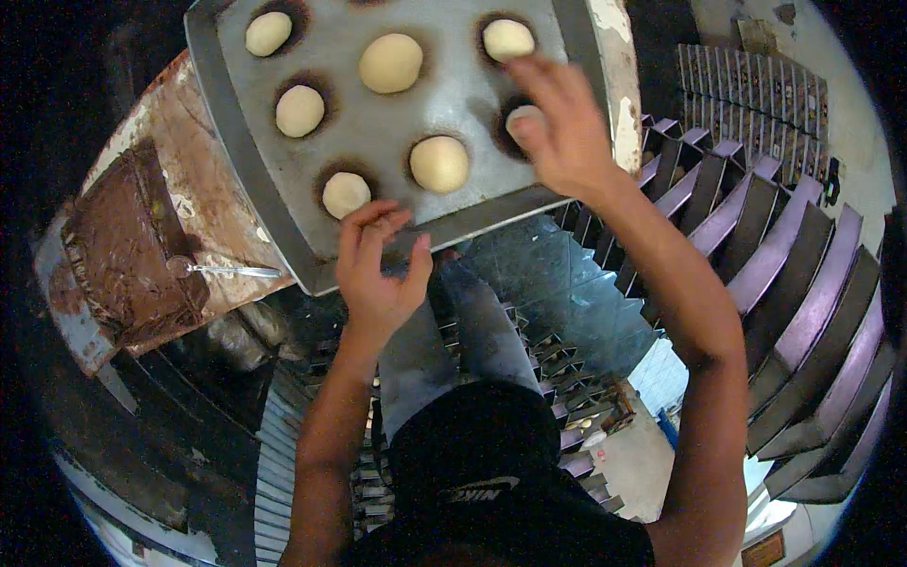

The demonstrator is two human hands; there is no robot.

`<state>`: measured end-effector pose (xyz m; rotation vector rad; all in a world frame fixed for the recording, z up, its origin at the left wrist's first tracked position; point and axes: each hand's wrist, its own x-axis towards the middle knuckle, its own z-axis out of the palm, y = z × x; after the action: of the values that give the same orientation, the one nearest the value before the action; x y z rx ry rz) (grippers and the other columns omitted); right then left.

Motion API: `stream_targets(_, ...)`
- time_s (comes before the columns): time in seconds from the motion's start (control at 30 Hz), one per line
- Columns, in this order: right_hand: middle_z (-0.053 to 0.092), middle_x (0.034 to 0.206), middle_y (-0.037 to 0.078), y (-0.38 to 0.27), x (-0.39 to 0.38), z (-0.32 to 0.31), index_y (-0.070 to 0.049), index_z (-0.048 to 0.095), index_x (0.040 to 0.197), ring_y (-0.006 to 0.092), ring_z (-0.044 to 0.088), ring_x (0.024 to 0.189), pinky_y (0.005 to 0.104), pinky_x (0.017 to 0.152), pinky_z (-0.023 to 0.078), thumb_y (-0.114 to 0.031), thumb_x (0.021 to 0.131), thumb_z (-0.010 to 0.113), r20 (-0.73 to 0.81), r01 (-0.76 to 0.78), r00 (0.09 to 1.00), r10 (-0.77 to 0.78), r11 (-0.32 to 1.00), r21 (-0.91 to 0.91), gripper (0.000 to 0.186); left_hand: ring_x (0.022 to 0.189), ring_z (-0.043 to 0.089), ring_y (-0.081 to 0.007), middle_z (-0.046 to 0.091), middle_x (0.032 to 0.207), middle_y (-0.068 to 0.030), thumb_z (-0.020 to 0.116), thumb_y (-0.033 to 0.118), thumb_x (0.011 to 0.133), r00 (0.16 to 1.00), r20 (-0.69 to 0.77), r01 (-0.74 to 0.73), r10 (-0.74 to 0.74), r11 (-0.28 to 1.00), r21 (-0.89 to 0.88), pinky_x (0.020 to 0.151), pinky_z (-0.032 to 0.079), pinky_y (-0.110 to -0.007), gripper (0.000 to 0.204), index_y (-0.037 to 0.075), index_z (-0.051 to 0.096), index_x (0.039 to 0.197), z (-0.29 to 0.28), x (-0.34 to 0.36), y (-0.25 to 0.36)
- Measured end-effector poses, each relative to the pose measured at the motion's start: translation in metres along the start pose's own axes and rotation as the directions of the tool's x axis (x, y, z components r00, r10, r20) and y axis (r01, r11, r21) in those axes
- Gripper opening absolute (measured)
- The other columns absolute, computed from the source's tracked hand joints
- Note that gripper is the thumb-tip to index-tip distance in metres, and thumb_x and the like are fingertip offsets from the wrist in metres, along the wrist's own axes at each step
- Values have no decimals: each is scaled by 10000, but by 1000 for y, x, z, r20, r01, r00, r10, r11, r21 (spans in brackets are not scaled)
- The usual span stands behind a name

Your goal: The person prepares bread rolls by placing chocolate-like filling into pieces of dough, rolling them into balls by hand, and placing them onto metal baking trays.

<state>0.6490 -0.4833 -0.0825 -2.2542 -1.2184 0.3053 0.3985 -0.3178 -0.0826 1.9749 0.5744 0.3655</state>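
A grey metal tray (pixel 255 170) with dark scorched patches holds several pale round dough balls (pixel 439 163). My left hand (pixel 383 269) has its fingers apart and slightly bent, fingertips just below the lower-left dough ball (pixel 347 194), at the tray's near edge. My right hand (pixel 567 132), blurred, reaches over the tray's right side with fingers extended and apart. Its fingertips are near the upper-right dough ball (pixel 508 38); its thumb lies over or beside a partly hidden dough ball (pixel 522 118), and contact is unclear.
The tray rests on a worn table (pixel 161 165) with a brown slab or pan of smeared paste (pixel 123 246) and a metal utensil (pixel 236 270) at left. Rows of racked metal trays (pixel 775 283) stand at right. A metal grate (pixel 746 113) lies behind them. My legs are below.
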Motion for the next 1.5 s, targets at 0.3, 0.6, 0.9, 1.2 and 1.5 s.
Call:
stream_targets(0.3, 195, 1679, 258, -3, 29, 26, -80, 352, 1585, 517, 99, 1554, 758, 1152, 66, -726, 931, 458, -77, -10, 997, -11, 964, -265, 926, 860, 666, -227, 687, 1109, -163, 781, 28, 783, 997, -35, -71, 66, 988, -135, 669, 568, -298, 229, 27, 697, 995, -9, -6, -3)
stream_targets(0.6, 662, 1063, 115, -187, -34, 46, -43, 684, 969, 284, 620, 1070, 401, 910, 492, -162, 919, 743, 157, -540, 766, 624, 491, 683, 142, 808, 609, -160, 641, 1018, -90, 668, 84, 955, 941, -200, 133, -272, 843, -522, 725, 511, -289, 106, 13, 639, 1028, -25, -3, 37)
stream_targets(0.9, 609, 696, -9, -305, -131, 1, -45, 630, 779, 109, 540, 616, 300, 578, 456, -335, 1081, 558, 302, -232, 592, 748, -200, 952, 425, 774, 633, -124, 650, 852, -21, 770, 84, 872, 982, 158, 185, -105, 699, -690, 732, 524, -271, 183, 26, 638, 984, -89, -107, 98)
stream_targets(1.2, 539, 1392, 188, -391, -153, 40, -49, 619, 983, 290, 555, 1252, 436, 1025, 481, -53, 904, 716, -253, 49, 895, 368, 483, 874, 125, 1072, 641, -144, 683, 1227, -64, 843, 83, 732, 975, -20, 185, -223, 851, -491, 944, 519, -312, 643, 68, 643, 1343, -189, -195, 107)
stream_targets(1.5, 705, 1022, 147, -355, 15, 253, -13, 590, 1215, 307, 683, 953, 403, 868, 541, -175, 905, 758, -369, -11, 929, 4, 1000, -16, 389, 947, 682, -224, 679, 1014, -94, 905, 55, 585, 946, -302, 29, -123, 955, -296, 851, 551, -342, 657, 56, 678, 1202, -327, -187, 9)
